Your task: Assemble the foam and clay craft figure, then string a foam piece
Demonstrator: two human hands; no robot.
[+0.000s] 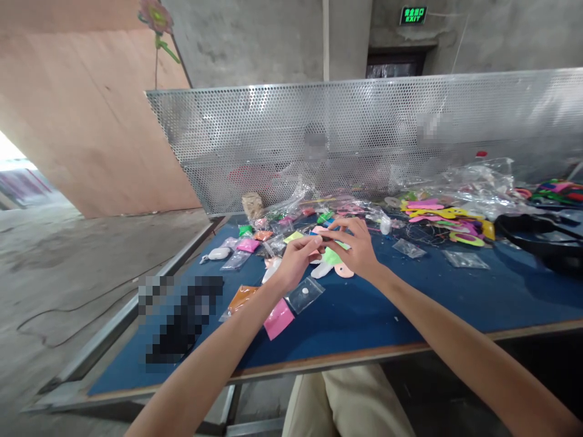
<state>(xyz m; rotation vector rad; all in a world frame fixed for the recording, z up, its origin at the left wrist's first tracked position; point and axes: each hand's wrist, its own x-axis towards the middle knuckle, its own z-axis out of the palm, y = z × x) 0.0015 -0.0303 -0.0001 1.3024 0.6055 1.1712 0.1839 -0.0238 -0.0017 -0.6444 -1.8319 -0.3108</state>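
My left hand point(298, 260) and my right hand point(357, 247) meet over the blue table, fingertips close together. Both are closed in a pinch, and whatever lies between the fingers is too small and hidden to make out. Just beneath them is a flat cutout shape with a light green part point(333, 255), a white part point(321, 270) and a pink part point(344, 271). Below my left hand lies a clear bag point(304, 294) with a small white piece on it. Near my left forearm are a bright pink packet point(279, 318) and an orange packet point(242, 298).
A perforated metal panel point(282, 121) stands along the table's back. Small coloured packets, including a green one point(246, 230), lie to the left. Several foam cutouts point(437, 212) and crumpled clear plastic point(478, 176) pile up at the right, beside a black strap-like object point(542, 243).
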